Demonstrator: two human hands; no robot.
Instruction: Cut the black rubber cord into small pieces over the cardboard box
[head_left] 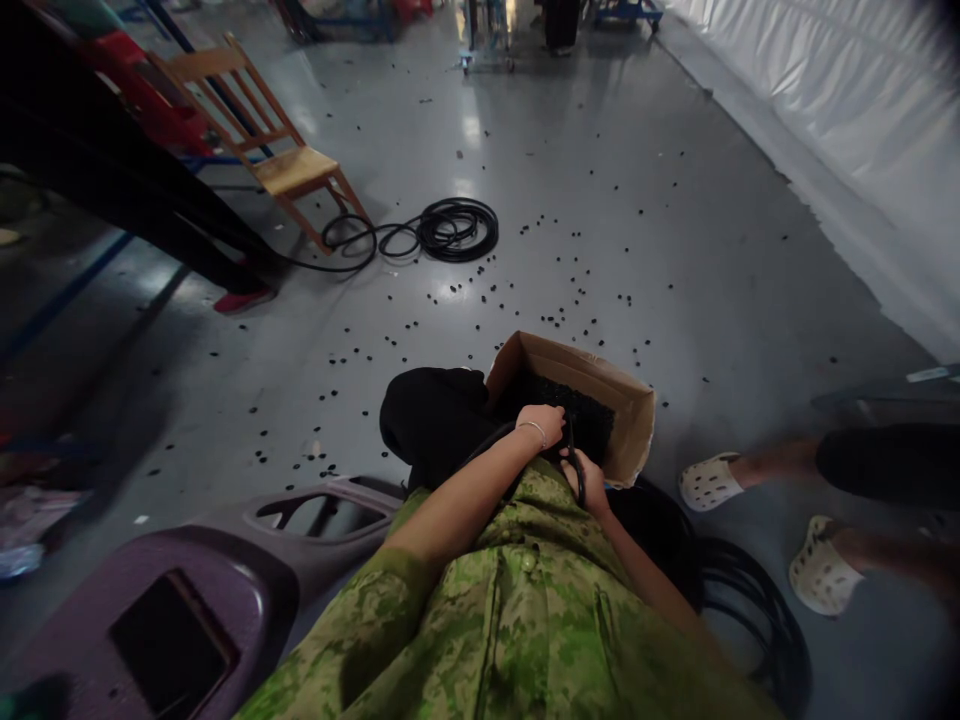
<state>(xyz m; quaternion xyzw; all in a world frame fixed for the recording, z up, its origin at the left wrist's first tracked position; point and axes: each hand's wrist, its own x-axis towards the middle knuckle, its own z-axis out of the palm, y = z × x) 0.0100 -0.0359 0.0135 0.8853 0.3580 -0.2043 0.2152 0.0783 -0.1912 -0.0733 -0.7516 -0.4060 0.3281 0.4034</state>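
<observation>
A cardboard box [634,435] stands on the floor in front of my lap, with many small black pieces [551,395] inside. My left hand [541,425], a bracelet at its wrist, is closed over the box's near side on a black hose [491,440] that runs back under my forearm. Close beside it, my right hand [589,485] is wrapped round the black handles of scissors [578,472]. The scissors' blades point up toward the left fingertips. Where blades and hose meet is too dark to make out.
Small black pieces lie scattered over the grey floor. A coiled black hose [457,230] lies ahead by a wooden chair [300,170]; more coils [757,600] are at my right. A phone [172,645] rests on a purple stool [255,575]. People's legs stand left and right.
</observation>
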